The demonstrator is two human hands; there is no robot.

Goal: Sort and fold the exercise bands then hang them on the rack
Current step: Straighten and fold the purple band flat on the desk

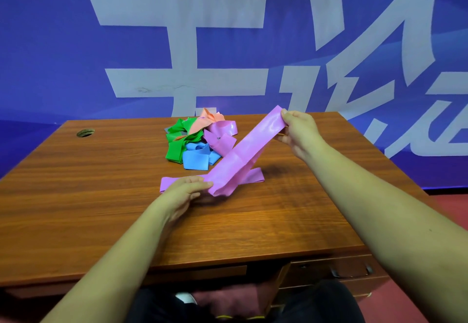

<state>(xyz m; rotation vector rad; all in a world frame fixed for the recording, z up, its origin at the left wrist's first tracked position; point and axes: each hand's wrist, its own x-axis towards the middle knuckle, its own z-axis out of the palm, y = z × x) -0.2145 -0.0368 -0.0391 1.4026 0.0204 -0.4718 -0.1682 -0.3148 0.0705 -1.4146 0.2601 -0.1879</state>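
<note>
A long pink exercise band (pixel 243 153) stretches diagonally above the wooden desk (pixel 101 208). My right hand (pixel 298 133) pinches its upper end, raised at the right. My left hand (pixel 184 191) holds the band's lower folded part close to the desk, fingers curled on it. Loose ends of the same band lie flat on the desk to the left and right of the fold. Behind it sits a tangled pile of bands (pixel 197 140): green, blue, peach and more pink. No rack is in view.
A round cable hole (pixel 85 133) is in the desk's far left corner. A blue banner wall with large white characters (pixel 177 44) stands right behind the desk. Drawers with a handle (pixel 352 272) sit under the front right edge. Red floor shows at right.
</note>
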